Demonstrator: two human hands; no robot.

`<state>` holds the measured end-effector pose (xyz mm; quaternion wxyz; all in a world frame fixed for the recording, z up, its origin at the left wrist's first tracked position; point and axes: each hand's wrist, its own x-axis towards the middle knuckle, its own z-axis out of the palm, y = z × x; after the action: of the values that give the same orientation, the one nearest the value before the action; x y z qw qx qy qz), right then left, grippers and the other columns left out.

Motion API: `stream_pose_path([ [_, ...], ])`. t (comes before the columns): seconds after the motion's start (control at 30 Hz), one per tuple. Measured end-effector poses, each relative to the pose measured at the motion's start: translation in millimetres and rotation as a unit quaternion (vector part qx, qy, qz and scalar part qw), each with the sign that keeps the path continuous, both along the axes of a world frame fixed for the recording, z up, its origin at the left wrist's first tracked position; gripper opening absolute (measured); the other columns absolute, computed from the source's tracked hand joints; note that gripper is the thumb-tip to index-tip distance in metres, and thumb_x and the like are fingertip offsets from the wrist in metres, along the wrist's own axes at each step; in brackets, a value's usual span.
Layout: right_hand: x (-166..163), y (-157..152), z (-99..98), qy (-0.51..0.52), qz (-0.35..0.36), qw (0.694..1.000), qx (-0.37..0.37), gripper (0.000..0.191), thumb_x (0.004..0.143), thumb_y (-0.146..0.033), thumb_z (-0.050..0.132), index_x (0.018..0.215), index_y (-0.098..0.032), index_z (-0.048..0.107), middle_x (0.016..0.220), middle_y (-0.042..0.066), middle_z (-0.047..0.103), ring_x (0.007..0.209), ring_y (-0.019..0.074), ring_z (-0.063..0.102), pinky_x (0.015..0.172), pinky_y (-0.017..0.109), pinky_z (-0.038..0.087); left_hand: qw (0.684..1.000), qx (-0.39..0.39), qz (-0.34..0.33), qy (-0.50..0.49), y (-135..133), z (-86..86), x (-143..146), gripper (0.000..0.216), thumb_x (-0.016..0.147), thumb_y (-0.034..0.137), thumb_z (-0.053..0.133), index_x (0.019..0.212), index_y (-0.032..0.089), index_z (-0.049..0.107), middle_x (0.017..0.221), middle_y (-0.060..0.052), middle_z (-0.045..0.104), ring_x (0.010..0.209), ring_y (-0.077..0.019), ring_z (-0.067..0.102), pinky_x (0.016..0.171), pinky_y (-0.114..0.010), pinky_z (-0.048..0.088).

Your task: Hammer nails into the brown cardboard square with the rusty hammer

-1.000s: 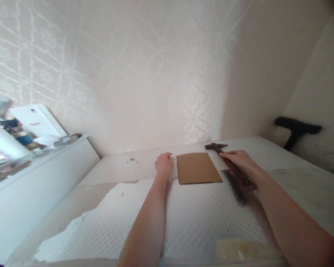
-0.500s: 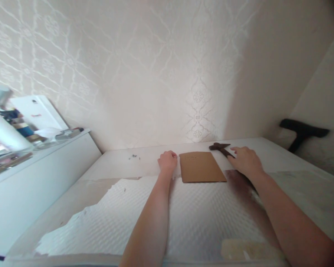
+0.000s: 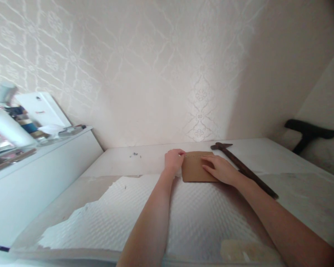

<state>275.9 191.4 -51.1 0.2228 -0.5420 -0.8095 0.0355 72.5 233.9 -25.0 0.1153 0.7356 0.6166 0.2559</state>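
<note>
A brown rectangular board (image 3: pixel 193 171), which looks like cardboard or thin wood, lies on the surface in front of me. A row of small dots runs along its far edge; they are too small to tell what they are. My left hand (image 3: pixel 174 160) is closed at the board's far left corner, its fingertips touching that edge. Whatever it may pinch is hidden. Over the board's right part rests my right hand (image 3: pixel 219 168), fingers stretched out and slightly apart. To the right of the board lies a hammer (image 3: pixel 246 170) with a dark handle, untouched.
Several small metal bits (image 3: pixel 135 154), perhaps nails, lie at the back left. Torn white quilted sheeting (image 3: pixel 100 218) covers the front. A white cabinet (image 3: pixel 58 159) with assorted items stands at left. A black T-shaped object (image 3: pixel 308 131) is at far right.
My right hand has let go of the hammer and moved left onto the board. My left hand has shifted slightly right to the board's corner. The hammer now lies on the surface.
</note>
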Motion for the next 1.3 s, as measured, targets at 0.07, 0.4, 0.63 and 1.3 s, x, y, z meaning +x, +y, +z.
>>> stream_pose_path([
  [0.07,0,0,1.2,0.001,-0.001,1.000,-0.004,0.035,0.088,-0.027,0.050,0.118,-0.015,0.063,0.123,0.011,0.062,0.114,0.0231,0.055,0.101,0.037,0.040,1.000,-0.002,-0.010,0.015,0,-0.8,0,0.022,0.085,0.026,0.057,0.098,0.025,0.075,0.097,-0.003,0.074,0.094,-0.0195,0.065,0.089,-0.027,0.046],
  [0.4,4,-5,13.1,-0.049,-0.099,0.994,0.015,0.038,0.089,-0.029,0.049,0.122,-0.014,0.060,0.125,0.013,0.060,0.114,0.0272,0.052,0.097,0.038,0.041,0.999,-0.012,-0.021,0.034,0,-1.2,2,0.022,0.085,0.025,0.057,0.099,0.024,0.074,0.099,-0.003,0.073,0.095,-0.0195,0.064,0.089,-0.027,0.046],
  [0.63,32,-14,21.6,-0.089,-0.380,0.919,-0.051,0.047,0.088,-0.031,0.044,0.131,-0.014,0.051,0.114,0.022,0.059,0.105,0.0388,0.055,0.078,0.047,0.046,0.999,-0.021,-0.024,0.015,-1,-2.4,3,0.020,0.082,0.023,0.059,0.096,0.024,0.074,0.098,-0.002,0.073,0.093,-0.0184,0.064,0.087,-0.027,0.047],
  [1.3,18,-7,21.7,-0.012,-0.139,0.972,0.188,0.040,0.087,-0.010,0.041,0.124,-0.010,0.054,0.104,0.013,0.062,0.096,0.0259,0.057,0.083,0.036,0.046,0.999,-0.002,-0.023,-0.047,-1,-7.5,3,0.022,0.078,0.014,0.059,0.098,0.022,0.055,0.091,-0.001,0.072,0.084,-0.0174,0.064,0.078,-0.028,0.046],
])
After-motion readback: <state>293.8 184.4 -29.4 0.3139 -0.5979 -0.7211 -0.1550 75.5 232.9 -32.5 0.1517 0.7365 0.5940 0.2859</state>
